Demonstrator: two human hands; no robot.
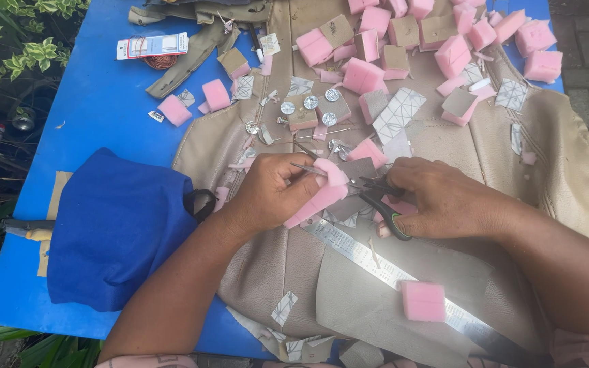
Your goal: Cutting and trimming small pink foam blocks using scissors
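The left hand [267, 194] pinches a soft, light pink foam piece [322, 196] just above the metal ruler [376, 262]. The right hand [438, 201] grips the scissors [369, 194], cutting it.

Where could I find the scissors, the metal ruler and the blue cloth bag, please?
scissors [391, 217]: head view, on the dark handle loop under the right hand.
metal ruler [366, 255]: head view, on its bare middle.
blue cloth bag [114, 232]: head view, on its middle.

A blue table [103, 109] carries beige leatherette sheet [274, 266], a blue cloth bag [114, 232] and pink foam blocks [192, 102].
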